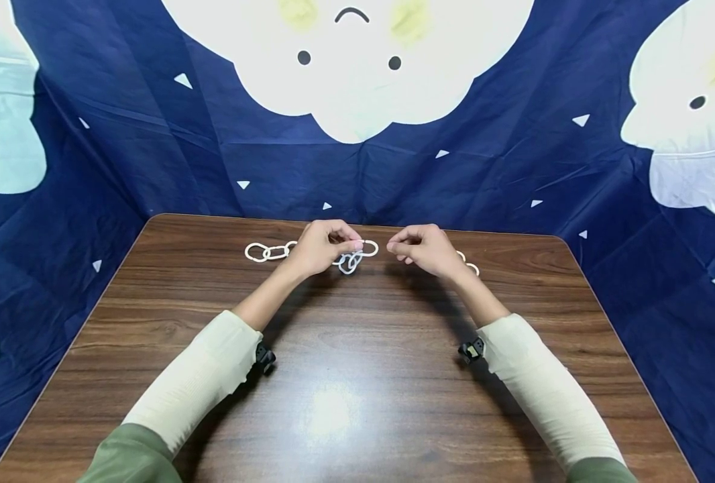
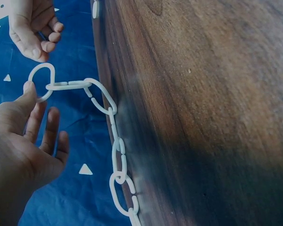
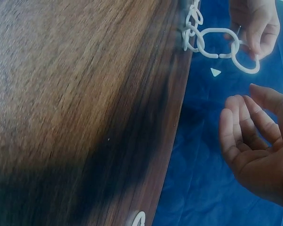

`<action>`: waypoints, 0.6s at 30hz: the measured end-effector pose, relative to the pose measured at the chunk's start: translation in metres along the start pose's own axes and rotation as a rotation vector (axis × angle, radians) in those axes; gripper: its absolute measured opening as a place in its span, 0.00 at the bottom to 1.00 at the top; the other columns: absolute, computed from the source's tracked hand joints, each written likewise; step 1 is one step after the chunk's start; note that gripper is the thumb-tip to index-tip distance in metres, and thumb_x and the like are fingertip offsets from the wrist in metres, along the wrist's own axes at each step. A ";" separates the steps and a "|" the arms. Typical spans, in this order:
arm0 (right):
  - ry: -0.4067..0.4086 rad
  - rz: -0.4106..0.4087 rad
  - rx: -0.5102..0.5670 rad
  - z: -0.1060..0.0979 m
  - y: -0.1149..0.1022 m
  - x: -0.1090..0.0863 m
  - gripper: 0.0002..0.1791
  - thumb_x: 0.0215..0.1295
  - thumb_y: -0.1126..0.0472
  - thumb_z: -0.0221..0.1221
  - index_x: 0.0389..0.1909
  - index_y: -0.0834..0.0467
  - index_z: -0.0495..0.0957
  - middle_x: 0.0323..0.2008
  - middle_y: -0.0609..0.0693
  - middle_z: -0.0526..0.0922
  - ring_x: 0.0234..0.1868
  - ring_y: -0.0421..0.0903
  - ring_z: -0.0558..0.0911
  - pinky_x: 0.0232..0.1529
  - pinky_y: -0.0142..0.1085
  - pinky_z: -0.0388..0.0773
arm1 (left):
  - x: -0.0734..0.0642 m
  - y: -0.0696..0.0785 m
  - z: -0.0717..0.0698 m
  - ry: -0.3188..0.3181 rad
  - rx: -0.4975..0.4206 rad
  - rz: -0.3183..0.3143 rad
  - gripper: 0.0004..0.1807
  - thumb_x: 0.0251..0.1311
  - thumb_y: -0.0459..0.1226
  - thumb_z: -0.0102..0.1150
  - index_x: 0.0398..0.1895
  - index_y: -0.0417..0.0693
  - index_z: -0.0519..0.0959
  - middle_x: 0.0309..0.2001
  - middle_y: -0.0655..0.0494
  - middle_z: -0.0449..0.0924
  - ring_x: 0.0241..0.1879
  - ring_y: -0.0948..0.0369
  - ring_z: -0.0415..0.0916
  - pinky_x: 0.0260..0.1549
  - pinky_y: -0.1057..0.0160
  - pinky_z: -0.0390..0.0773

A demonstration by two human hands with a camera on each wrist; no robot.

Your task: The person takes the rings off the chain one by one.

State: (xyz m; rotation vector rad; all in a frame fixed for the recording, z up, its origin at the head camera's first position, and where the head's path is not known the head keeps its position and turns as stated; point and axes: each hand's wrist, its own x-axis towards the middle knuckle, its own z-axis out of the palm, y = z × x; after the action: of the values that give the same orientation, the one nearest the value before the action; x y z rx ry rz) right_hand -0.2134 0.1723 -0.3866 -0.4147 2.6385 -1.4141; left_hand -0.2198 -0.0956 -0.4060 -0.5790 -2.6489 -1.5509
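A chain of white plastic links (image 2: 68, 86) hangs from my left hand (image 1: 324, 247), whose thumb and fingers pinch its end link (image 2: 52, 75). The rest of the chain drops to the far edge of the table and runs left along it. Several links have a small gap in their side, seen in both wrist views. My right hand (image 1: 425, 249) hovers just right of the end link, fingers loosely bent. In the right wrist view its thumb stands apart from the fingers and nothing is between them.
Separate white links (image 1: 461, 255) lie on the brown wooden table (image 1: 357, 349) behind my right wrist, partly covered by it. A dark blue cloth (image 1: 357, 181) with white cloud shapes hangs beyond the table's far edge and at both sides.
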 end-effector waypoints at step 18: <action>-0.024 -0.067 -0.012 0.013 -0.004 0.004 0.11 0.71 0.59 0.77 0.49 0.60 0.93 0.36 0.51 0.93 0.35 0.43 0.86 0.39 0.29 0.80 | 0.001 -0.001 0.002 -0.010 0.001 0.004 0.05 0.71 0.37 0.78 0.43 0.45 0.94 0.38 0.50 0.94 0.37 0.55 0.85 0.39 0.67 0.80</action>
State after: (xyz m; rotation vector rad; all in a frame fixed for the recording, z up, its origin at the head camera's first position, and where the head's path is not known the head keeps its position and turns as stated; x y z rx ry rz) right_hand -0.2138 0.1583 -0.3902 -0.5224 2.6386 -1.4032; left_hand -0.2208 -0.0941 -0.4079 -0.5927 -2.6536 -1.5499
